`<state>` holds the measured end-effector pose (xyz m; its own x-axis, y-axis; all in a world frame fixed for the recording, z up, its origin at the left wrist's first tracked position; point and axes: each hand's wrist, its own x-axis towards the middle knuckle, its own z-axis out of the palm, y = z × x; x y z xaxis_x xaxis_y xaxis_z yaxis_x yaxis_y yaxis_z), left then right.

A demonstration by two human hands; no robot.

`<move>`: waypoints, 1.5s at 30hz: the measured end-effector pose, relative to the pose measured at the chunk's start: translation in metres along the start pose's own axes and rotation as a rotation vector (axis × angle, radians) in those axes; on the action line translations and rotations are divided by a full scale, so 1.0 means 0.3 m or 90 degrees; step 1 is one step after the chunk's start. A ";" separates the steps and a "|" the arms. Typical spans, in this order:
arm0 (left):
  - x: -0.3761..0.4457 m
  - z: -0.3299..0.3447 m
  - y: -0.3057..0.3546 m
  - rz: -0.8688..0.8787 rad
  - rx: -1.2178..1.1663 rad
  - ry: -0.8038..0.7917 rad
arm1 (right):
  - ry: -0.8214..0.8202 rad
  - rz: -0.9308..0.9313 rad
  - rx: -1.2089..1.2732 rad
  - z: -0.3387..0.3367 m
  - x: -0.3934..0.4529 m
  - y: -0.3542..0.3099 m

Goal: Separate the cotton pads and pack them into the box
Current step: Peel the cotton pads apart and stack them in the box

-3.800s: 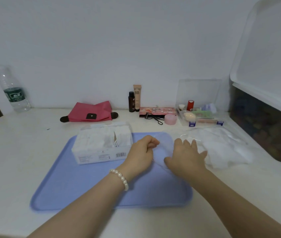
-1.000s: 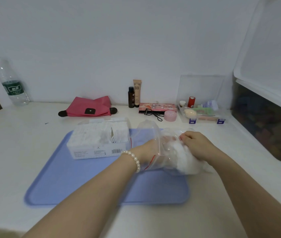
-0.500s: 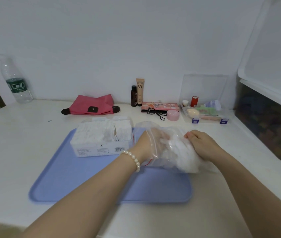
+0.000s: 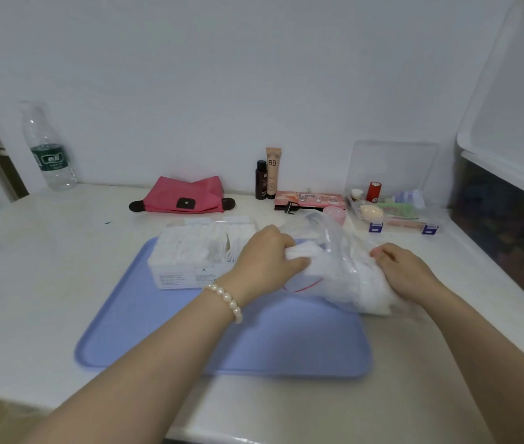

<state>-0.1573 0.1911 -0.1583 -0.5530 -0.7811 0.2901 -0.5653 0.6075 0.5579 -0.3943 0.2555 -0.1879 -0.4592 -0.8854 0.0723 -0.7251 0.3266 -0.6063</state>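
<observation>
Where your blue tray [image 4: 164, 341] lies on the counter [image 4: 46, 283]: box [image 4: 190, 267] of cotton pads, 11 o'clock corner; clear zip bag [image 4: 343, 261] of loose cotton pads [image 4: 350, 280], 2 o'clock edge. Your left hand [image 4: 267, 257] grips a bunch of pads at the bag's mouth. Your right hand [image 4: 404, 270] pinches the bag's far side.
</observation>
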 end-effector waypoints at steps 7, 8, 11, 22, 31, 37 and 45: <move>0.002 -0.048 -0.020 -0.144 -0.310 0.004 | 0.036 0.016 0.021 -0.037 -0.002 -0.028; -0.006 -0.057 -0.027 -0.176 -0.384 -0.002 | 0.072 -0.004 0.032 -0.041 -0.007 -0.054; -0.046 -0.108 -0.045 -0.220 -0.509 -0.027 | 0.163 -0.124 0.136 -0.049 -0.039 -0.180; -0.168 -0.211 -0.088 -0.238 -0.687 -0.043 | -0.009 -0.294 0.218 0.056 -0.186 -0.527; -0.211 -0.222 -0.134 -0.263 -0.856 -0.063 | 0.025 -0.289 0.377 0.146 -0.189 -0.599; -0.216 -0.222 -0.165 -0.245 -0.950 -0.094 | 0.090 -0.300 0.412 0.171 -0.172 -0.595; -0.199 -0.208 -0.158 -0.250 -1.115 -0.057 | 0.075 -0.183 0.633 0.058 -0.150 -0.592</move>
<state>-0.0592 0.1998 -0.1534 -0.6211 -0.7819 -0.0538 0.5481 -0.4824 0.6833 -0.2360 0.2315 -0.0972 -0.4223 -0.8314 0.3611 -0.0887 -0.3585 -0.9293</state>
